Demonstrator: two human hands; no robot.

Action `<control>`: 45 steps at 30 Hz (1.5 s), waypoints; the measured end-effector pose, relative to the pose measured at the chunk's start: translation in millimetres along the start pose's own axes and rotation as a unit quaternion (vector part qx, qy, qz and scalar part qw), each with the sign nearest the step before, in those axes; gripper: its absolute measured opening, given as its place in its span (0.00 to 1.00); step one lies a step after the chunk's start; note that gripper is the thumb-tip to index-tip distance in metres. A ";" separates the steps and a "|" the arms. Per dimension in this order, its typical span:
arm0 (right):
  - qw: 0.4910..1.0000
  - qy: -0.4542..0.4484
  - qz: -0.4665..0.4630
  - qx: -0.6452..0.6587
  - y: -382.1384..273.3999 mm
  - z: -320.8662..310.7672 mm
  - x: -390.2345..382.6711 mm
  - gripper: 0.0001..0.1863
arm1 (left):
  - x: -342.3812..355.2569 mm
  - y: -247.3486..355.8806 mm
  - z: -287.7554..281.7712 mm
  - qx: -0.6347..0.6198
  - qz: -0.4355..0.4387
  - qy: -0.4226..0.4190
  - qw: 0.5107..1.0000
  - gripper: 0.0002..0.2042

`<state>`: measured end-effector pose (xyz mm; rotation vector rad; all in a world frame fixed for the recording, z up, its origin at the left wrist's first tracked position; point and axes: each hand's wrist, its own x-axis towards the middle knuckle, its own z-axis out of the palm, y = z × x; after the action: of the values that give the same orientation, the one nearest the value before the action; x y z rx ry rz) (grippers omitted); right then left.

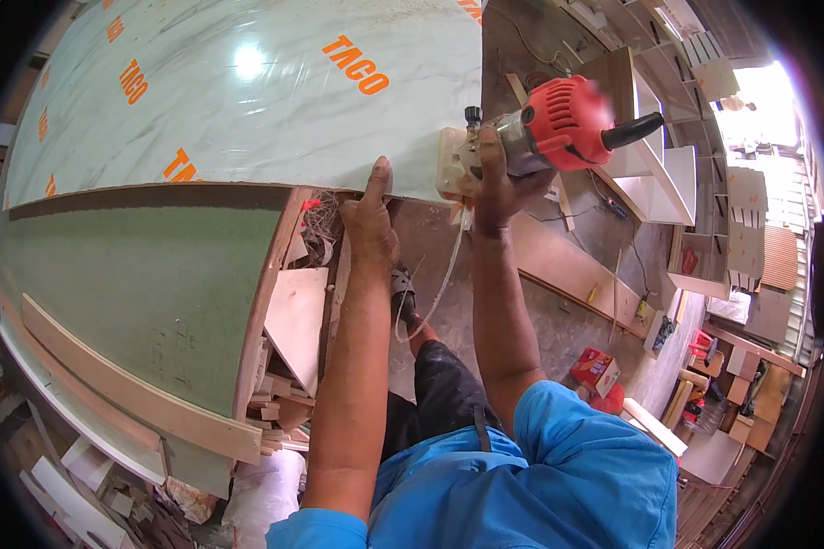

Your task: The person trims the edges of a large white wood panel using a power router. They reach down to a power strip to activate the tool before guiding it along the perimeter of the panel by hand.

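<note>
My right hand [504,190] is wrapped round a red and silver trim router [563,123], its motor tilted to the right. The router's pale base [451,163] sits at the near right corner of a large white marble-patterned panel [265,114] with orange print. From under the base a thin pale strip [445,285] hangs in a loop toward my foot. To the left of the router, my left hand [370,224] grips the panel's near edge, thumb on top and fingers curled below. The router's cutting bit is hidden.
Below the panel lies a greenish board [146,284] with a wooden strip [137,384] along it. Wood offcuts [279,403] are piled beside my left forearm. A long plank [577,279] and a red box [595,368] lie on the floor at right, near shelving units [655,174].
</note>
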<state>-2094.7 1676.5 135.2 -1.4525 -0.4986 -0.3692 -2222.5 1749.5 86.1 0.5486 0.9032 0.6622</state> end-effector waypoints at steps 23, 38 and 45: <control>0.997 0.016 -0.079 -0.004 49.6 38.9 58.3 0.37 | -6.2 10.1 8.5 -0.033 -0.027 -0.009 0.999 0.31; 0.995 0.021 -0.097 -0.012 82.8 66.3 100.4 0.37 | -7.3 9.4 6.8 -0.008 -0.030 0.004 1.000 0.31; 0.992 0.026 -0.125 0.002 99.7 78.6 123.1 0.36 | -11.1 15.4 12.6 -0.005 -0.049 0.036 0.998 0.27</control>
<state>-1946.0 1771.0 120.1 -1.3764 -0.6408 -0.6023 -2221.2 1749.9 108.8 0.4699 0.9870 0.6004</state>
